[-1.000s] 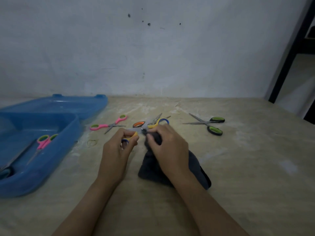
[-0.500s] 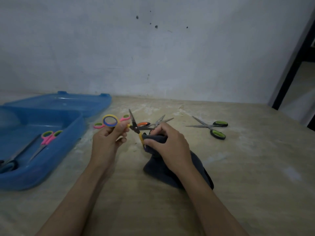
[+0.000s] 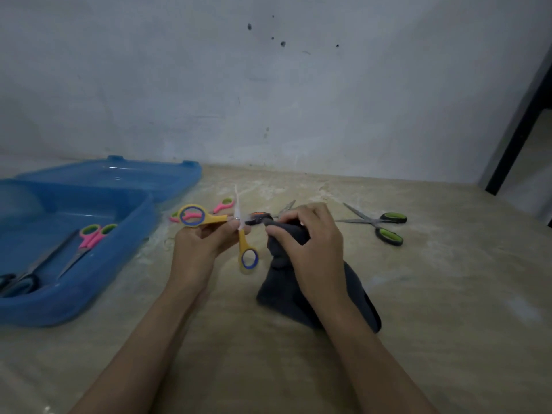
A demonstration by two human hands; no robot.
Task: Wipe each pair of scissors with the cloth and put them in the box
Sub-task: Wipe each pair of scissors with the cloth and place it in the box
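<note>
Left hand [image 3: 198, 243] pinched the splayed-open yellow scissors [image 3: 215, 220] at the pivot, right hand [image 3: 310, 243] gripped the cloth [image 3: 355, 297]; exposed blade likely to nick fingers.

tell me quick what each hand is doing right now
Left hand: holding the yellow scissors, spread wide open, near the pivot.
Right hand: gripping a bunched part of the dark cloth.
</note>
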